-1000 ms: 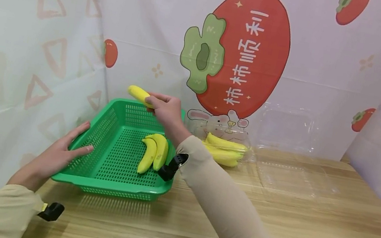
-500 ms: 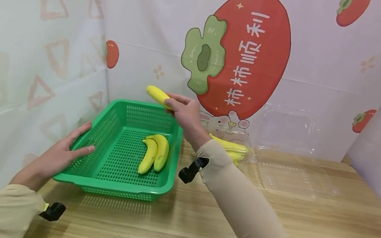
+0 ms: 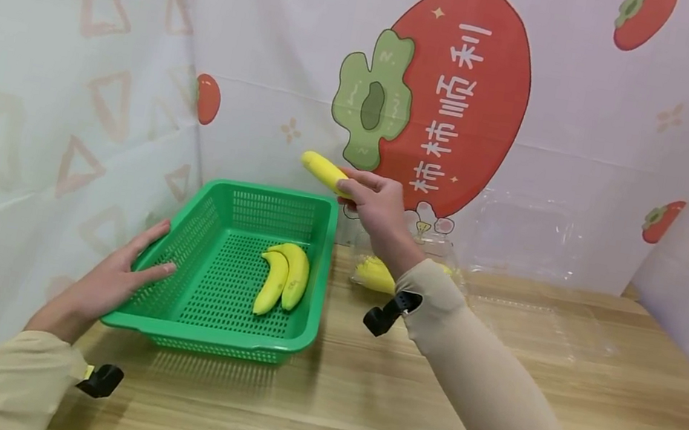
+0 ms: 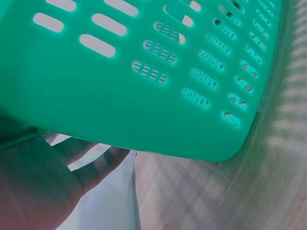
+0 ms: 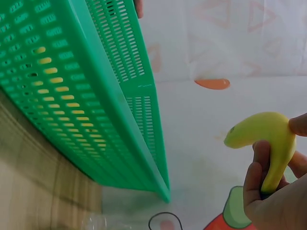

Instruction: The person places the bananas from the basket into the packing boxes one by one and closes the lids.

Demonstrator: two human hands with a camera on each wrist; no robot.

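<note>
One yellow banana point(image 3: 322, 169) is up in the air, a bit above the middle of the frame. The person's right hand point(image 3: 380, 205) pinches it between thumb and fingers, near one end. The right wrist view shows that the banana is bent and does not touch the basket. The left hand point(image 3: 111, 279) is at the left of the frame and holds the side of the green basket point(image 3: 204, 335), with the thumb over the rim and the fingers outside it.

The step now looks like moving one banana between the green basket and the clear box point(image 3: 440, 251). The next move seems to call for a soft, steady hold, and for keeping the banana away from the basket rim and the thin box edge. The left hand can help by keeping the basket still.

The green basket sits left of the middle, and two bananas point(image 3: 297, 279) lie side by side on its floor, near its right wall. The clear box is just right of the basket, with more bananas point(image 3: 377, 276) in it. The right arm hides part of them, so nobody can count them here. Farther right, an open clear tray point(image 3: 517, 321) lies on the wooden tabletop point(image 3: 351, 427), and its lid stands up behind.
</note>
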